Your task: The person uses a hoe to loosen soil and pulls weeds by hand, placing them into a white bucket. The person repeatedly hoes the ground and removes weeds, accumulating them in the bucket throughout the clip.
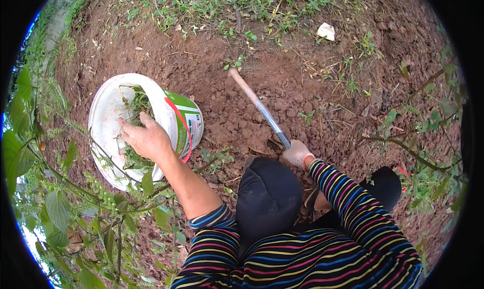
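My left hand (145, 138), bare and soiled, is at the mouth of a white and green plastic bucket (181, 111) tipped on its side toward the left. Its fingers are apart, and nothing shows between them. Pulled green weeds (140, 103) lie inside the bucket, behind and below the hand. My right hand (298, 153), in a pale knit glove, is closed around the near end of a long-handled hand tool (270, 119). The tool slants up and left over the loose soil; its far end is blurred, so its head cannot be made out. A small green weed (234, 63) grows beside that end.
Reddish clods of soil (227, 126) lie before my knees. Low weeds (242, 5) grow along the top, near a white scrap (326, 31). Leafy branches (58, 213) hang at the lower left, one crossing the bucket's mouth. Another thin branch (408, 151) reaches in at the right.
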Demonstrator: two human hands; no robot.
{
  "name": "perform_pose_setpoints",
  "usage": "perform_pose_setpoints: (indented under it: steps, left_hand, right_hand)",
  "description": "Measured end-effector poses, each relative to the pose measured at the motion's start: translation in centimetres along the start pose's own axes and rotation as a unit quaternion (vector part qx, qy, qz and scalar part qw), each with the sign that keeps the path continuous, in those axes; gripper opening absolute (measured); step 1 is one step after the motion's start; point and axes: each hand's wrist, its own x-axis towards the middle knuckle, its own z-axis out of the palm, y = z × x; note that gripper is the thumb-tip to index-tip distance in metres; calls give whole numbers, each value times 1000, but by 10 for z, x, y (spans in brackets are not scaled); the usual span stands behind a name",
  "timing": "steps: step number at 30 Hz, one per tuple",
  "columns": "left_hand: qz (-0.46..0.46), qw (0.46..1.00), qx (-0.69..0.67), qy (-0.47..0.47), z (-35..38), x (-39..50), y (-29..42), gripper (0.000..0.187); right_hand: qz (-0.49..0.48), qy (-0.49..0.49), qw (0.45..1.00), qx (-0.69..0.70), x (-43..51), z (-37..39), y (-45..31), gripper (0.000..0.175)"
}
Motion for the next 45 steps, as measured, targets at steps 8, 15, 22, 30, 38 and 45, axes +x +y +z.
perform_pose_setpoints:
  steps: [8, 15, 22, 30, 38, 45]
  left_hand:
    - [100, 971, -207, 67, -7, -19, 8, 17]
    - [133, 951, -269, 73, -16, -37, 23, 15]
    - [118, 890, -437, -54, -22, -50, 41, 15]
    - [10, 843, -500, -198, -23, -52, 33, 20]
    - [-272, 558, -683, -385, -72, -53, 37, 25]
    - [-247, 691, -630, -255, -80, -65, 43, 24]
  right_hand:
    - [64, -42, 993, 88, -124, -3, 21, 22]
    - [-83, 83, 989, 92, -107, -47, -77, 20]
    - [-144, 139, 976, 81, 15, -10, -70, 23]
    - [13, 37, 998, 40, -62, 69, 67, 22]
    - [-111, 77, 987, 90, -104, -58, -101, 26]
    - [-495, 267, 805, 191, -26, -116, -260, 17]
